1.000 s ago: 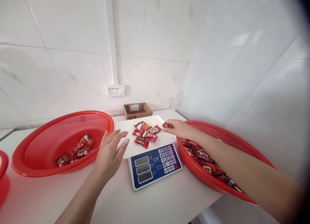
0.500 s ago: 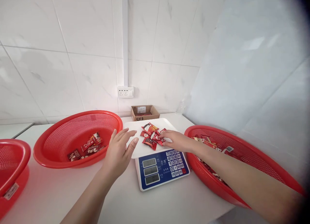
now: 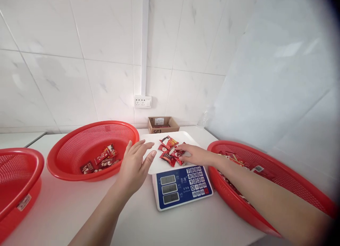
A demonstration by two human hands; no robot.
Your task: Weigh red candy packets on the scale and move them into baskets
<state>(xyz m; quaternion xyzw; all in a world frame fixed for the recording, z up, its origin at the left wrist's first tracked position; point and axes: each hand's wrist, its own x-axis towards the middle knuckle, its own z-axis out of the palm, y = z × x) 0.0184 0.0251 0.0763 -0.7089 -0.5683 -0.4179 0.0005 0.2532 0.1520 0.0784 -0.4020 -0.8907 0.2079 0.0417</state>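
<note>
A white weighing scale (image 3: 183,198) with a blue keypad panel stands in front of me. Several small red snack packets (image 3: 168,142) lie in a loose pile on its white pan (image 3: 154,162). My right hand (image 3: 195,154) reaches in from the right, its thumb and fingers closed around a red-and-white packet (image 3: 175,152) at the pile's right side. Over the pan's left edge hovers my left hand (image 3: 136,162), fingers apart and holding nothing. The packet's right end is partly hidden by my fingers.
Left of the scale sits a red plastic basket (image 3: 63,154) with several packets inside; another red basket (image 3: 21,189) is at far left. A third basket (image 3: 233,203), holding packets, lies under my right forearm. Behind the pan is a cardboard box (image 3: 170,127) against the tiled wall.
The whole view has shifted slightly, so things sit farther right. My right hand stays at the packets, its fingers now lower around one. The left hand keeps its open pose.
</note>
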